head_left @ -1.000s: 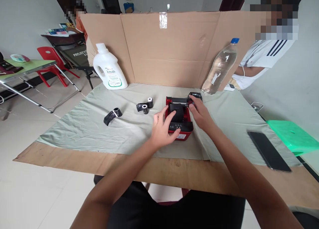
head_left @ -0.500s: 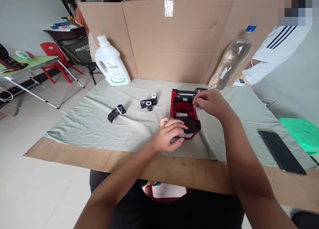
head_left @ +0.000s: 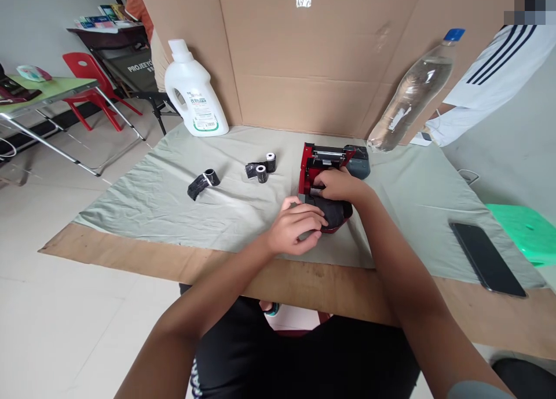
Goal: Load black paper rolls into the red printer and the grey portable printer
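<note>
A red and black printer (head_left: 305, 166) stands on the cloth with its lid folded open towards me, and its red inner bay shows. It looks like a small receipt printer. My left hand (head_left: 296, 225) is bent over the black lid at its near left side, gripping it. My right hand (head_left: 341, 185) reaches down into the bay, fingers curled; what they hold, if anything, is hidden. To the left lie two small paper rolls, one (head_left: 271, 162) behind the other (head_left: 261, 174), beside crumpled black wrap (head_left: 252, 169). A black roll (head_left: 210, 178) with loose black film lies farther left.
A white detergent bottle (head_left: 197, 98) and a tilted clear water bottle (head_left: 412, 95) stand before a cardboard screen (head_left: 299, 51). A dark grey device (head_left: 358, 163) sits behind the printer. A phone (head_left: 486, 259) lies at right, near a green stool (head_left: 523, 231). Another person's white sleeve (head_left: 499, 69) shows at right.
My right hand has moved left and down into the printer's bay from its right edge. My left hand stays at the lid, fingers bent slightly more. The view has tilted down slightly.
</note>
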### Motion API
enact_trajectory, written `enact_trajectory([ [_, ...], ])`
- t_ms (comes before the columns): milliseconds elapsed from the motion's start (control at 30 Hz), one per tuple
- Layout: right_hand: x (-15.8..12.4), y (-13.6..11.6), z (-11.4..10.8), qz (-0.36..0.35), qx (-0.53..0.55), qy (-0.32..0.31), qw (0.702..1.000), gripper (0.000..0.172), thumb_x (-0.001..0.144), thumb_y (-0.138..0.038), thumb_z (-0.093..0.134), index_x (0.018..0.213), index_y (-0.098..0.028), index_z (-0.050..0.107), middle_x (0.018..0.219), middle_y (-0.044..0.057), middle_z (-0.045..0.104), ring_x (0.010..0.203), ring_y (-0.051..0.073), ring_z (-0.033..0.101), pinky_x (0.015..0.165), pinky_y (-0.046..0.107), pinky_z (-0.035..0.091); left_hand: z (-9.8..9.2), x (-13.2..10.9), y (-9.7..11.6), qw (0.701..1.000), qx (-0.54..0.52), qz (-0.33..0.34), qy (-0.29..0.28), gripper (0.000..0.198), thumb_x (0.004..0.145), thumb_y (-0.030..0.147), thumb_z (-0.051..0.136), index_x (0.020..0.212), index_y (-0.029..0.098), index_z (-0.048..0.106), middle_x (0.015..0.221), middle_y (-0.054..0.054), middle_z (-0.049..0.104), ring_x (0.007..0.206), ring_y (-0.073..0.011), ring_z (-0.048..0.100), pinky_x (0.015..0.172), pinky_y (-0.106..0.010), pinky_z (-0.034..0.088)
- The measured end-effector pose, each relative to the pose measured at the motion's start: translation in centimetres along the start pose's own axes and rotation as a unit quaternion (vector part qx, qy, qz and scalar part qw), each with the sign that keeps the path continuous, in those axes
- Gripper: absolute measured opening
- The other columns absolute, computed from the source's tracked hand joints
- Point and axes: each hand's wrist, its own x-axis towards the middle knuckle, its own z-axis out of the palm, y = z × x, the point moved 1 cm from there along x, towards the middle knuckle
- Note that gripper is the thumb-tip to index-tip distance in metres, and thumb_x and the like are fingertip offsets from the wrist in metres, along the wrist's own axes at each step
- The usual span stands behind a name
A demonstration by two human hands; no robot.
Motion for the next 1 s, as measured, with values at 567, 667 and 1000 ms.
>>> enact_trajectory([
  [567,0.1,0.5,0.0,-0.005,0.024,-0.052,0.998,0.028,0.082,-0.01,0.059,0.101,-0.02,0.076,0.108,0.008,0.079,0.11,0.031,0.067,0.105,0.042,0.039,-1.1,0.0,-1.2,0.974,0.08,0.011,0.212,0.019,0.099,0.028,0.05,0.083,0.021,0.06,0.101,-0.008,0.068,0.093,-0.0206,0.061,0.083,-0.038,0.05],
  [667,0.3,0.0,-0.2,0.008,-0.009,-0.061,0.998,0.023,0.08,-0.01,0.061,0.096,-0.02,0.075,0.108,0.01,0.078,0.111,0.033,0.066,0.106,0.045,0.037,-1.3,0.2,-1.3,0.972,0.078,0.012,0.219,0.019,0.099,0.027,0.051,0.083,0.021,0.06,0.1,-0.008,0.068,0.092,-0.0201,0.062,0.082,-0.038,0.051],
  [1000,-3.6,1.0,-2.4,-0.077,0.164,0.088,0.98,0.02,0.086,-0.018,0.062,0.107,-0.02,0.061,0.112,0.009,0.072,0.097,0.027,0.066,0.08,0.036,0.048,-1.9,0.3,-2.5,0.961,0.004,-0.048,0.271,0.018,0.1,0.026,0.057,0.085,0.02,0.063,0.098,-0.006,0.066,0.093,-0.0189,0.063,0.086,-0.037,0.051],
])
